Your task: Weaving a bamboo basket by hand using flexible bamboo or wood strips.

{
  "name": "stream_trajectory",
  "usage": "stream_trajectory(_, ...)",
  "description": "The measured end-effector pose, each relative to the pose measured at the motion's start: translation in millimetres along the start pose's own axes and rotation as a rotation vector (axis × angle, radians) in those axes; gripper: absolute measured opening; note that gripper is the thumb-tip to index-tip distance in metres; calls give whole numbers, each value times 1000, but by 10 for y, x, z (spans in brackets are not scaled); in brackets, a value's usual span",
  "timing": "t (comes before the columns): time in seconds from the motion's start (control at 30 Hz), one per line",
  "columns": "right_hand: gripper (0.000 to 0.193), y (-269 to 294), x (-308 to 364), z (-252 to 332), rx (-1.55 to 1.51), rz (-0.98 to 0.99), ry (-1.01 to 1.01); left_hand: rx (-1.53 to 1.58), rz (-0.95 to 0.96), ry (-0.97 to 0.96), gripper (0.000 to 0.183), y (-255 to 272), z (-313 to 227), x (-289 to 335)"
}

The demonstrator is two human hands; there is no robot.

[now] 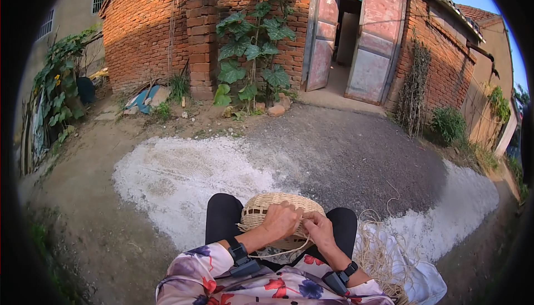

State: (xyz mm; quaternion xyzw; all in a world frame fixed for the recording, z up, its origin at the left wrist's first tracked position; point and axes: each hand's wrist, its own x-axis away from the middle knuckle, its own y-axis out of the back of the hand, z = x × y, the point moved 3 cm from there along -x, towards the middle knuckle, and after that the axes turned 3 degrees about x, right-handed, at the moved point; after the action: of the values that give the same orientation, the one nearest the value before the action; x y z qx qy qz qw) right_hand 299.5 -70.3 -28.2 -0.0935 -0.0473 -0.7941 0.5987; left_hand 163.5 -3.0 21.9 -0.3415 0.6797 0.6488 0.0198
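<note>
A pale woven basket (256, 207) rests in my lap between my knees, tipped so that its side faces up. My left hand (281, 219) is closed on the basket's near edge, its fingers curled and partly hidden. Close beside it, my right hand (319, 230) pinches a thin light-coloured strand at the same edge. A loose length of that strand (283, 253) loops below both hands, across the front of the basket. What lies exactly between the fingertips is too small to make out.
At my right side, a tangled heap of loose strands (384, 249) lies on a white sack (427, 283). White powdery patches (189, 166) and dark gravel (356, 144) cover the ground ahead. Beyond stand a brick wall (144, 32), a climbing plant (253, 49) and an open metal gate (375, 43).
</note>
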Motion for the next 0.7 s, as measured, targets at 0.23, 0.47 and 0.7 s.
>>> stream_trajectory(0.23,23,280,148,591,499,-394,576,377,-392,248,5,328,331,-170)
stream_trajectory(0.47,24,-34,-22,1035,259,-124,707,1533,-62,522,9,791,428,-133)
stream_trajectory(0.7,33,-518,251,966,387,50,790,1727,-200,448,17,1062,336,-82)
